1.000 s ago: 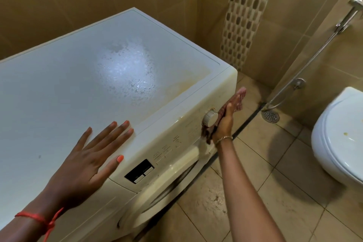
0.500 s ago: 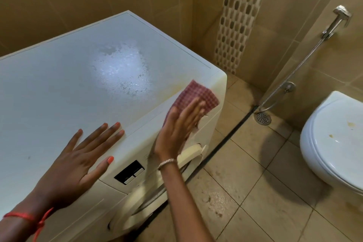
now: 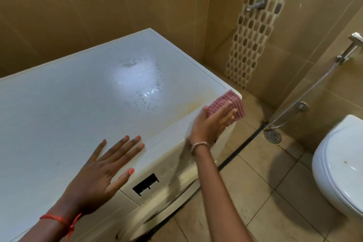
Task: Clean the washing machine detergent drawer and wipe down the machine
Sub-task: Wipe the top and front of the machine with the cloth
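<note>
The white washing machine point(image 3: 78, 116) was seen from above, its flat top taking up the left half of the view. A red-and-white checked cloth point(image 3: 235, 102) was pressed against the front right corner of the machine, where the top edge rounds over into the front panel. It was held there by the right hand point(image 3: 211, 124), whose fingers point(image 3: 225, 113) were stretched out straight and kept close together, laid flat over the cloth rather than curled round it. A thin metal bracelet point(image 3: 199, 145) was worn on that wrist.

The left hand point(image 3: 102, 173) was laid palm down on the top near its front edge, fingers point(image 3: 125, 147) straight and spread somewhat apart, the thumb reaching over the edge; nothing was held in it. A red thread point(image 3: 59, 219) was tied round that wrist. Just beneath the thumb, a dark display window point(image 3: 146, 183) was set in the front panel.

A patch of shining droplets point(image 3: 139, 84) was spread over the middle of the top, and a yellowish stain point(image 3: 188, 104) lay between it and the cloth.

To the right, on the tiled floor point(image 3: 261, 192), a round drain point(image 3: 273, 136) was placed by the wall, with a spray hose point(image 3: 314, 86) hung above it. A white toilet point(image 3: 337, 173) was cut off by the right edge.
</note>
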